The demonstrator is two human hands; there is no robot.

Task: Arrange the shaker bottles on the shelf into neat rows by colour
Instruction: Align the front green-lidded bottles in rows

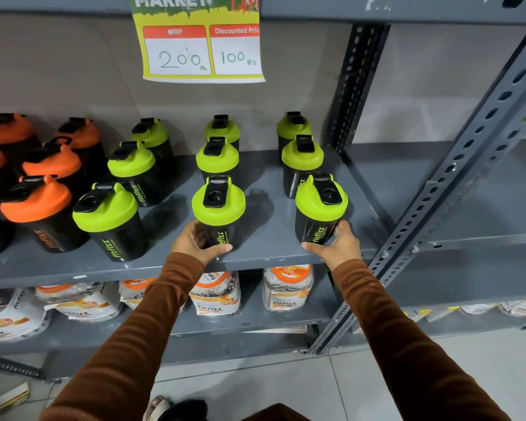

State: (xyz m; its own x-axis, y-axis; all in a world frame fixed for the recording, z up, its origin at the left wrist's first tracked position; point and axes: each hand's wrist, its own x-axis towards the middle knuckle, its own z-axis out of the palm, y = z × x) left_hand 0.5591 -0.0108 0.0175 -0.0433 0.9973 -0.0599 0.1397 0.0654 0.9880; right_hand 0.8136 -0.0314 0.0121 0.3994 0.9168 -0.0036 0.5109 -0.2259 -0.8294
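Head view: on the grey metal shelf (271,238) the black shaker bottles with lime-green lids stand in three files running front to back, and the black shaker bottles with orange lids (40,205) are grouped at the far left, so the colours are already apart. The left hand (195,243) wraps the base of the front green-lidded bottle of the middle file (218,208), its fingers (222,248) curled and pressed against the bottle's front. The right hand (337,243) cups the base of the front green-lidded bottle of the right file (321,205), thumb across the front, the other fingers closed round the right side. Both bottles stand upright near the shelf's front lip. The left green file (110,214) slants toward the orange group, while the other two run straighter. A yellow paper price sign (202,53) hangs above, and clear snack jars with orange lids (287,287) sit on the shelf below.

The likely risks: both held bottles sit close to the edge, so a pull forward could drop one onto the jars or the floor. Gripped low and carrying broad lids, they could tip if pushed quickly. A backward shove of the right bottle could knock the one just behind it.
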